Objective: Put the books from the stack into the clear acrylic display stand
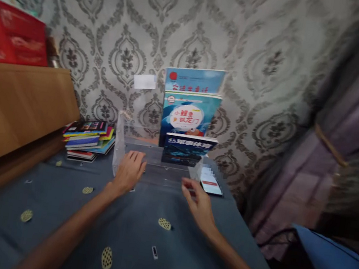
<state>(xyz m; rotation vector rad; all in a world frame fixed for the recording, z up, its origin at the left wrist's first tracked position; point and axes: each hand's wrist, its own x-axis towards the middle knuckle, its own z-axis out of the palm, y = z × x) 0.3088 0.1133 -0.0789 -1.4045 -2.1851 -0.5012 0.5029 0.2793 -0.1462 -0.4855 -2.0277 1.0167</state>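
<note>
A clear plastic book stand (pixel 119 143) with stepped tiers stands against the wall. On its right side three books are upright in tiers: a light blue book (pixel 195 77) at the back, a blue book with a white oval (pixel 186 113) before it, and a smaller dark blue book (pixel 186 151) in front. My left hand (pixel 129 172) rests at the stand's front left, fingers stretched out and holding nothing. Near the front right corner, my right hand (pixel 201 205) has loosely bent fingers with a gap above the thumb. Nothing shows in it.
A pile of books (pixel 86 140) lies left of the stand. Beside the right corner is a phone (pixel 211 180) with a lit screen. A wooden cabinet (pixel 15 113) carrying a red box (pixel 14 33) borders the left. Purple curtains (pixel 316 174) hang at right, past the table edge.
</note>
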